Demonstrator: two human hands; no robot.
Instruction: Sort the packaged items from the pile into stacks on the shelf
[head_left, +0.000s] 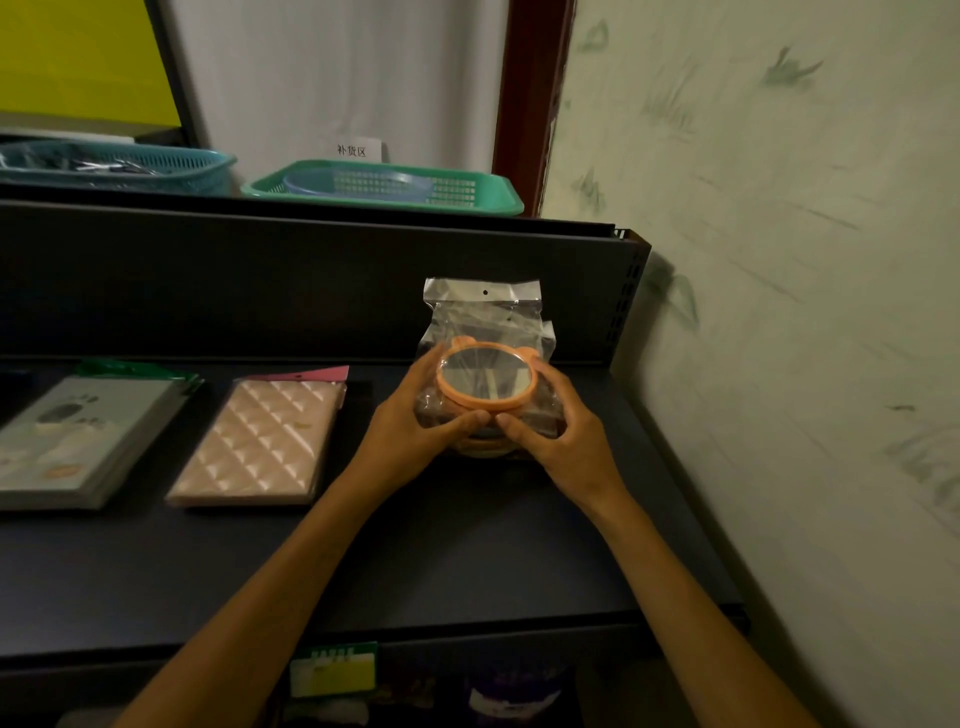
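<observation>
Dark shelf (467, 561); hands cup round bagged mirror (485, 379).

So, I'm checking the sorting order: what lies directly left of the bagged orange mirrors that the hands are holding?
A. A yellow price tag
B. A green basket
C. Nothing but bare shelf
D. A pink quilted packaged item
D: the pink quilted packaged item lies flat on the shelf, just left of the bagged orange mirrors, which the left hand and right hand hold together.

Grey packet stack (78, 441) cut off left; price tag (332, 670) print blurred.
</observation>
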